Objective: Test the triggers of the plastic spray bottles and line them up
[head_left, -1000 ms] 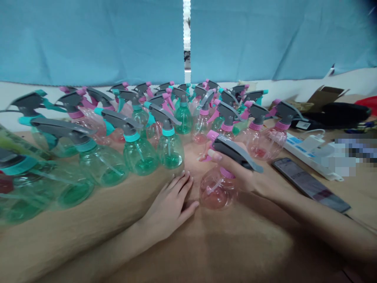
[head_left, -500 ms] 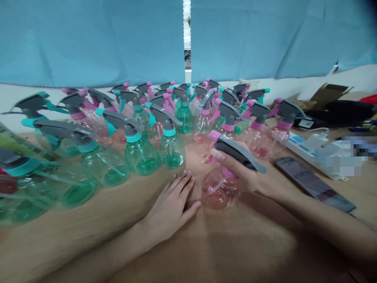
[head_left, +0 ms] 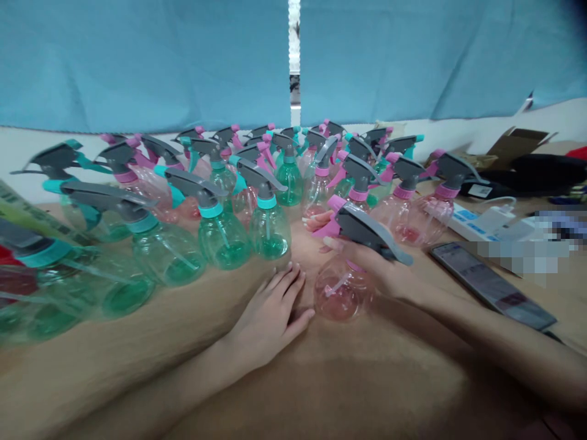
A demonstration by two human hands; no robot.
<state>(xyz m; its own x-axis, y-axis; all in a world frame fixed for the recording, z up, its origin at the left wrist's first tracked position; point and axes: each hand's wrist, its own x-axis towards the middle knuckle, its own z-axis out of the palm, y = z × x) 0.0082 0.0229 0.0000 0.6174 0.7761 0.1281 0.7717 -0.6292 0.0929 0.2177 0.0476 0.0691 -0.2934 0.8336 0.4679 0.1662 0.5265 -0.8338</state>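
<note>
A clear pink spray bottle [head_left: 342, 292] with a grey and pink trigger head [head_left: 362, 226] is at the middle right, leaning slightly. My right hand [head_left: 387, 269] is wrapped round its neck below the head. The thumb is on the near side, and the other fingertips show beyond the pink trigger. Part of the neck is hidden by the hand. My left hand [head_left: 270, 305] lies flat on the table just left of this bottle, fingers stretched out and holding nothing. Near its fingertips stands a green spray bottle [head_left: 270, 231] with a turquoise collar.
Several green and pink spray bottles crowd the back and left of the brown table [head_left: 293, 379]. To the right lie a phone [head_left: 493, 287], a white power strip [head_left: 472, 223] and an open cardboard box [head_left: 518, 146]. A blue curtain [head_left: 183, 61] hangs behind.
My right thumb has slid down from the trigger head to the neck, and the fingers have stretched further out past the trigger. The left hand has stayed in place.
</note>
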